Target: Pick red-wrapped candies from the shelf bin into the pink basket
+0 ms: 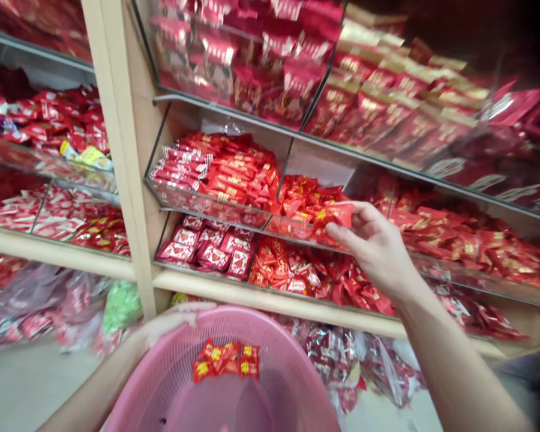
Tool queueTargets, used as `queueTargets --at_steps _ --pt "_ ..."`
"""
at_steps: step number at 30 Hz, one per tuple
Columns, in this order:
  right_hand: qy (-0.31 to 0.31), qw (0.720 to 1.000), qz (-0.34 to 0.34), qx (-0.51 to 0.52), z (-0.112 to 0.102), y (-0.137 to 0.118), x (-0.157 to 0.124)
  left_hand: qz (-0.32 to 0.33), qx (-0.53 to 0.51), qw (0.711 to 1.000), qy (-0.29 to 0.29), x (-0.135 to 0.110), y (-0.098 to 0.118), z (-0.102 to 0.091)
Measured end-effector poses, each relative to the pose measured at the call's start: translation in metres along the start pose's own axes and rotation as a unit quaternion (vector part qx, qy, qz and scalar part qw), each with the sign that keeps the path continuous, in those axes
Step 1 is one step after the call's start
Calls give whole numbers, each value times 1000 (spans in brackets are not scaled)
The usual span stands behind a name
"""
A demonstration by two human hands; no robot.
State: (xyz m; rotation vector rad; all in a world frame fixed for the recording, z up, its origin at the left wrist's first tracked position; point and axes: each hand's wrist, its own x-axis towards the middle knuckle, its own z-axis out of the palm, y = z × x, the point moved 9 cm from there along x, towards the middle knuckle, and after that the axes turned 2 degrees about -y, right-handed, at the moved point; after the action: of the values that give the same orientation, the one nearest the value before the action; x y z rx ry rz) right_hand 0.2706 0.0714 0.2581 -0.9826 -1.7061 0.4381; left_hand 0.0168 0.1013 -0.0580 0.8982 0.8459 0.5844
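Observation:
My right hand (373,246) pinches a red wrapped candy (335,217) with yellow print between thumb and fingers. It is in front of a clear shelf bin (292,228) of similar red candies. My left hand (173,321) grips the far left rim of a pink plastic basket (130,384), its fingers lying over the edge. Inside the basket, several red candies with yellow print (227,360) lie together near the far side.
Wooden shelving (117,150) with clear-fronted bins of red packets rises ahead. Red-and-white striped packets (182,165) fill the bin's left part. Below the lowest ledge (252,298), plastic bags of candy (337,354) and a green bag (121,305) sit on the floor.

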Motion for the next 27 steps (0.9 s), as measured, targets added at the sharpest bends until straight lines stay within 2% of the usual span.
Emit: queueTargets --at_steps 2,6,8,10,12,14,16,17,22,27 --pt "-68 997 38 20 33 11 -36 -1 -20 1000 -1 -3 -9 1" --pt "-241 962 120 49 113 62 -108 -9 -43 999 -5 -2 -13 3" --pt "-301 946 121 1 140 88 -132 -17 -43 999 -11 -1 -15 2" --pt "-352 925 114 -83 159 110 -147 -14 -44 999 -21 0 -18 1" --pt "-403 888 112 -191 172 129 -157 -9 -45 999 -27 0 -19 -1" --pt "-447 837 117 -295 180 144 -164 -7 -45 999 -23 1 -20 -2" --pt "-471 797 128 -357 188 153 -168 -10 -45 999 -8 0 -20 -4" --pt "-476 786 134 -371 192 156 -169 -13 -47 999 2 -1 -20 -4" --pt "-479 776 156 -380 206 166 -173 -21 -61 998 20 -3 -19 -3" --pt "-475 790 148 -357 194 168 -171 -10 -45 999 13 -1 -20 -6"
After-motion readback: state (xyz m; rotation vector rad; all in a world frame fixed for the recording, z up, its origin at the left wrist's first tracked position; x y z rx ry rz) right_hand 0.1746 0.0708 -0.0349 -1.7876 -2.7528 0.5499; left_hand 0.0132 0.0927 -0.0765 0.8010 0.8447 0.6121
